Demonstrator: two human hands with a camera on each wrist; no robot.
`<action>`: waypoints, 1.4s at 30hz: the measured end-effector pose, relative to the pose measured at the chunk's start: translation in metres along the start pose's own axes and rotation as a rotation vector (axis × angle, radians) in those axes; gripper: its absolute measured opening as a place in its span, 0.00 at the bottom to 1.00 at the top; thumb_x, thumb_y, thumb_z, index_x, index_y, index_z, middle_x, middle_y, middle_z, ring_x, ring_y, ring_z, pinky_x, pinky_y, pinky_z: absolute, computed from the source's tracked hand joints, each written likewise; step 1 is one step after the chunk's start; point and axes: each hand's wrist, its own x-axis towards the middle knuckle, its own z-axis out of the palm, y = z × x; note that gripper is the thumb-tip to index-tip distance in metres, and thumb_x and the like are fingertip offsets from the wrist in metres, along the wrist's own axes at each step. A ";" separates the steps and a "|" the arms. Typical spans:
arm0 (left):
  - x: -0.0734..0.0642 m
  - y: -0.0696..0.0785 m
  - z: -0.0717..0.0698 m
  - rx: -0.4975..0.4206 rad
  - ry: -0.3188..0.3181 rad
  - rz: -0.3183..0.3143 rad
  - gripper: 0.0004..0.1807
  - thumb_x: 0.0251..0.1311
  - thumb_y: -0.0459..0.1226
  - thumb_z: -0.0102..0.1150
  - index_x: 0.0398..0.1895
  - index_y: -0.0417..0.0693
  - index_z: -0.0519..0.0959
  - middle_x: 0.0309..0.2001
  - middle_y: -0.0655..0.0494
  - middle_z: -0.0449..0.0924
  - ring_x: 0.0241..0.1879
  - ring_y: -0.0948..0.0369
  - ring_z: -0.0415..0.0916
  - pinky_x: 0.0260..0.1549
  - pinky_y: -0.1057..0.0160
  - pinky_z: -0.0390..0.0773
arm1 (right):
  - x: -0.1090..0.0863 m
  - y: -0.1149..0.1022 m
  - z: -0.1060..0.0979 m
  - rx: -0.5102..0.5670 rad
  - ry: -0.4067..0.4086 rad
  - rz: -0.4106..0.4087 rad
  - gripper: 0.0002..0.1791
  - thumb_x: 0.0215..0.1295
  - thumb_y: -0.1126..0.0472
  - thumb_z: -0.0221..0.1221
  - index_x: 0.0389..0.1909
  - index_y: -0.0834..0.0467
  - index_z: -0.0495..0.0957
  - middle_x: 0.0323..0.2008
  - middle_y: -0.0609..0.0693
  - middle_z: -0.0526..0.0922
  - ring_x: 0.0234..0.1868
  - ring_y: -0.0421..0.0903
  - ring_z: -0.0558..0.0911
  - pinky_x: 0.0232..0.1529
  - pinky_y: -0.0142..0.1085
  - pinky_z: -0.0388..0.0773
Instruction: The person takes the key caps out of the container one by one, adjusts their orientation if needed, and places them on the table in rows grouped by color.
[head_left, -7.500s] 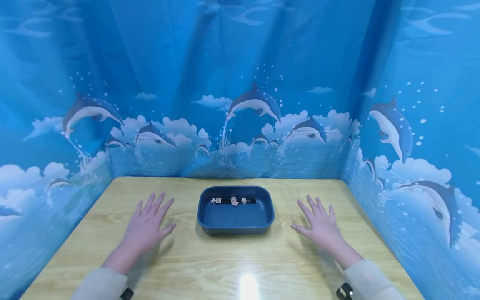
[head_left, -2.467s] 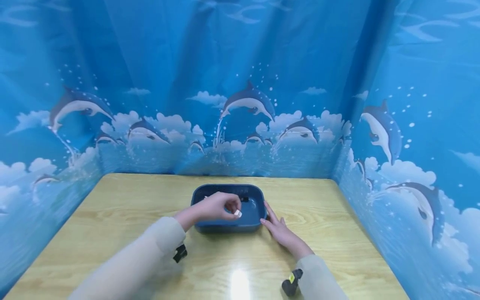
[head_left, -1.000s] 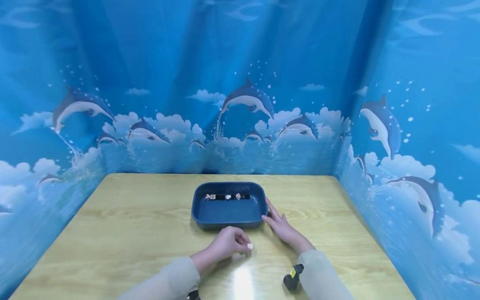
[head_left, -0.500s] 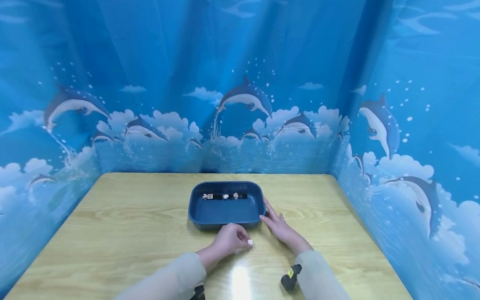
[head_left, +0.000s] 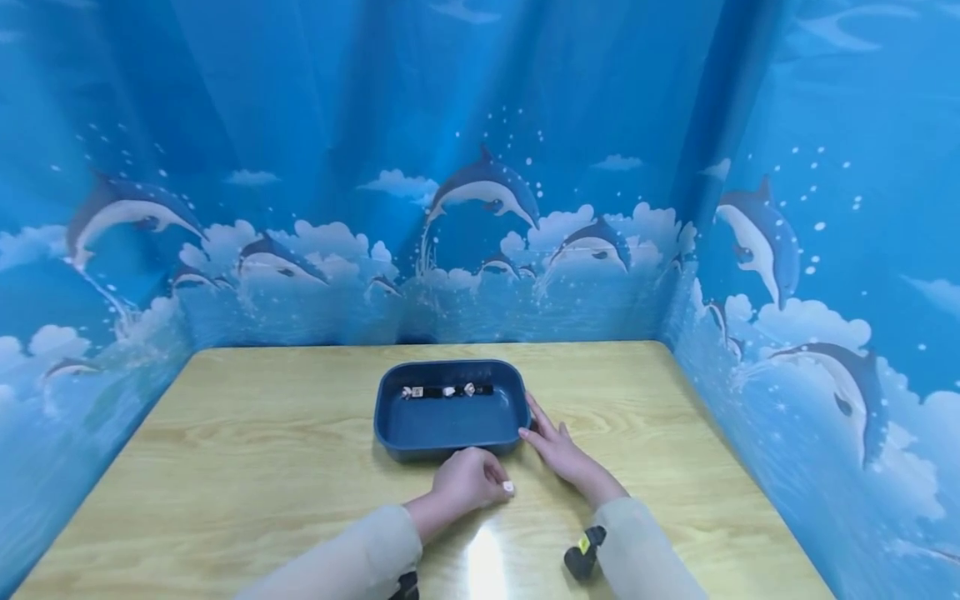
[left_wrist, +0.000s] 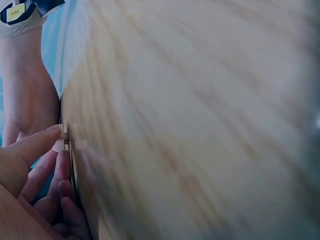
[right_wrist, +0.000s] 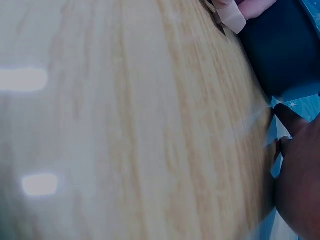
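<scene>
My left hand pinches a small white block between thumb and fingers, just in front of a dark blue tray. Up close, the right wrist view shows the block as pale and flat-faced, right at the wooden surface. Whether it touches the table I cannot tell for certain. My right hand rests against the tray's right end, its fingers extended along the wall. Inside the tray, near the back wall, lies a row of small black and white pieces; their kind is too small to make out.
The pale wooden table runs out on both sides of the tray. A blue curtain printed with dolphins closes off the back and sides. Light glares off the table's front.
The hands were apart beside the tray at first. The left hand then took a white block from the tray and lowered it in front; lately it shifted slightly right. The right hand stays at the tray.
</scene>
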 end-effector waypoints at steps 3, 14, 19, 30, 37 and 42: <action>0.002 0.000 -0.002 0.003 0.000 -0.007 0.09 0.43 0.45 0.78 0.23 0.60 0.84 0.22 0.73 0.78 0.24 0.70 0.72 0.28 0.64 0.74 | 0.003 -0.003 -0.001 -0.010 0.002 -0.020 0.37 0.76 0.44 0.45 0.78 0.38 0.37 0.72 0.57 0.58 0.74 0.62 0.39 0.66 0.58 0.19; 0.003 -0.002 -0.005 -0.008 -0.008 -0.026 0.11 0.42 0.46 0.78 0.26 0.59 0.83 0.25 0.71 0.79 0.26 0.70 0.74 0.29 0.63 0.75 | 0.007 -0.005 -0.001 -0.021 0.002 -0.046 0.36 0.76 0.45 0.45 0.77 0.36 0.38 0.72 0.56 0.58 0.73 0.58 0.51 0.67 0.56 0.18; -0.001 -0.004 -0.010 -0.029 -0.009 0.011 0.12 0.44 0.46 0.77 0.29 0.56 0.84 0.24 0.70 0.78 0.25 0.69 0.74 0.29 0.63 0.75 | 0.006 -0.006 0.000 -0.014 -0.002 -0.042 0.36 0.76 0.44 0.45 0.77 0.35 0.38 0.72 0.57 0.57 0.74 0.60 0.46 0.66 0.58 0.18; -0.017 -0.002 -0.043 -0.028 -0.055 0.117 0.13 0.44 0.40 0.77 0.34 0.53 0.84 0.25 0.69 0.79 0.26 0.70 0.74 0.31 0.65 0.75 | 0.004 -0.003 0.001 -0.020 0.003 -0.003 0.37 0.76 0.43 0.44 0.78 0.38 0.38 0.72 0.59 0.57 0.74 0.64 0.36 0.65 0.60 0.19; -0.021 0.007 -0.069 -0.084 -0.119 0.117 0.14 0.47 0.39 0.75 0.39 0.50 0.85 0.26 0.70 0.79 0.28 0.69 0.75 0.31 0.65 0.76 | -0.001 -0.002 -0.001 -0.018 -0.001 -0.010 0.37 0.75 0.43 0.45 0.78 0.39 0.37 0.71 0.59 0.57 0.74 0.63 0.44 0.66 0.59 0.19; -0.020 0.011 -0.089 -0.056 -0.158 0.148 0.13 0.50 0.38 0.74 0.40 0.52 0.84 0.26 0.69 0.79 0.29 0.67 0.77 0.32 0.65 0.77 | -0.002 -0.001 0.000 -0.021 -0.012 -0.036 0.37 0.76 0.43 0.43 0.78 0.39 0.36 0.73 0.57 0.55 0.73 0.58 0.54 0.67 0.56 0.18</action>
